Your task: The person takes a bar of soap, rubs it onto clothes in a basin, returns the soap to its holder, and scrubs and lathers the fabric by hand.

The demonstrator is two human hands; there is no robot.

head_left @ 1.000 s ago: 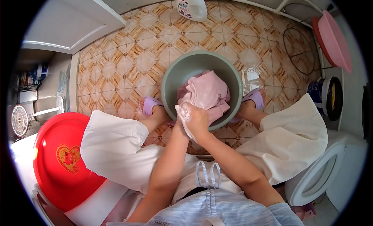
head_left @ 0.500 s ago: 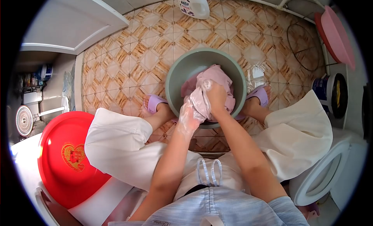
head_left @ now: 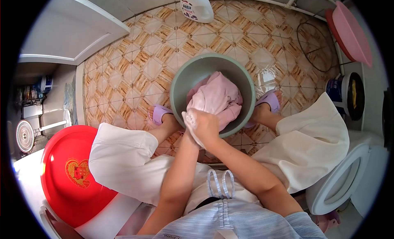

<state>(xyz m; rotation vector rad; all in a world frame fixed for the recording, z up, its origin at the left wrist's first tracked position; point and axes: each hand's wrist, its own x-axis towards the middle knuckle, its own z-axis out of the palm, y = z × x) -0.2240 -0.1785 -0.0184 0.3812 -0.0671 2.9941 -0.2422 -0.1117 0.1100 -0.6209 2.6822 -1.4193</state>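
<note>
A bunched pink garment (head_left: 217, 95) lies inside a grey-green basin (head_left: 177, 76) on the floor between my feet. My right hand (head_left: 206, 126) is closed over my left hand at the basin's near rim, close to the garment's lower edge. White suds cover the visible edge of my left hand (head_left: 190, 120). Most of my left hand and its fingers are hidden under the right one, so whether it touches the garment cannot be seen.
A white detergent bottle (head_left: 197, 8) stands on the tiled floor (head_left: 158, 54) beyond the basin. To the left is a red basin (head_left: 57, 177); a pink basin (head_left: 351, 33) leans at the right wall. A bucket (head_left: 340, 95) and toilet seat (head_left: 338, 181) are at right.
My right hand has let go of the garment and moved down and left onto my left hand. The garment has dropped lower into the basin, off my left hand and wrist.
</note>
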